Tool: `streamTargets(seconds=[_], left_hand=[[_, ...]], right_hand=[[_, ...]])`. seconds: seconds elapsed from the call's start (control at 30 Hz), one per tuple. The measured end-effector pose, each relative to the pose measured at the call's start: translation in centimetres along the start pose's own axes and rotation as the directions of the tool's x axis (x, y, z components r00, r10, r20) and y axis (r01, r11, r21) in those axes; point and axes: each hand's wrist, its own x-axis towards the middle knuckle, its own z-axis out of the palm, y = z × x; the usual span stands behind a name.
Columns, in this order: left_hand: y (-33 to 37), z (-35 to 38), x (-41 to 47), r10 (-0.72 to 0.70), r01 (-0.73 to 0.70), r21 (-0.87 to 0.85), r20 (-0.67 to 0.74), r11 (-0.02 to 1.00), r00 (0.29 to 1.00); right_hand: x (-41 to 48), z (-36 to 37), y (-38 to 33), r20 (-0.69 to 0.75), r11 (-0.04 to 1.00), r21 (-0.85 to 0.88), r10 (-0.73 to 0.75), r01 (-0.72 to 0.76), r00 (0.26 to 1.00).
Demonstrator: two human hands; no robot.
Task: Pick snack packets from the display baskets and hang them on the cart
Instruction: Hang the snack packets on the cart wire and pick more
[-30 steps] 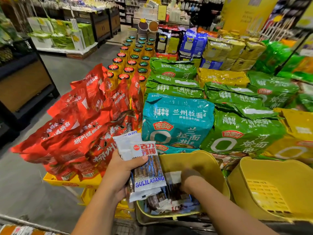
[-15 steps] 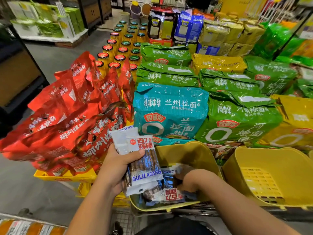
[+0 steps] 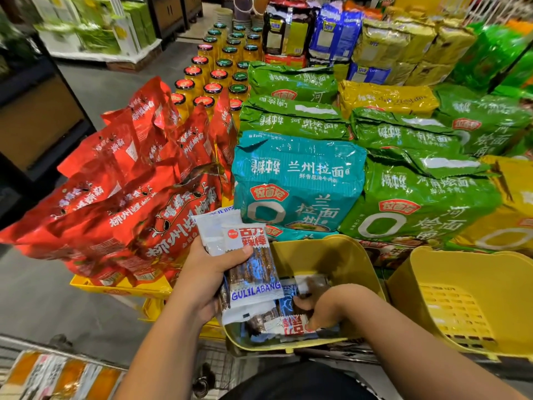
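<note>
My left hand (image 3: 202, 278) grips a stack of white and blue snack packets (image 3: 251, 267) printed GULILABANG, thumb across the top one, just left of a yellow display basket (image 3: 346, 264). Inside that basket lie more of the same packets (image 3: 285, 327). My right hand (image 3: 326, 307) reaches down into the basket and its fingers curl round a packet (image 3: 297, 329) with red print. The fingertips are partly hidden behind the packets.
A second yellow basket (image 3: 467, 298) stands to the right. Red bags (image 3: 129, 203), teal (image 3: 297, 183) and green noodle packs (image 3: 418, 203) and jars (image 3: 219, 70) fill the display behind. Wire cart (image 3: 213, 368) below; aisle floor on the left.
The view has tilted down and drawn closer. My right hand has shifted inside the basket and taken hold of a red-printed packet. My left hand keeps its stack.
</note>
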Motion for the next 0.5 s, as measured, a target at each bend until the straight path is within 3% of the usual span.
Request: streamTargets(seconds=[0.23,0.37,0.5], left_hand=[[-0.2,-0.1,-0.1,-0.018,0.018,-0.009,0.003,1.0,1.0],[-0.3,0.3,0.0,-0.003,0.003,-0.028,-0.011,1.0,1.0],[-0.4,0.6,0.4,-0.004,0.002,-0.083,-0.021,0.997,1.0]], right_hand=[[0.9,1.1,-0.2,0.01,0.995,-0.093,0.04,-0.039,0.999],[0.2,-0.1,-0.6,-0.069,0.998,-0.059,-0.03,0.026,0.997],[0.1,0.2,-0.4,-0.051,0.999,-0.041,-0.008,0.006,0.999]])
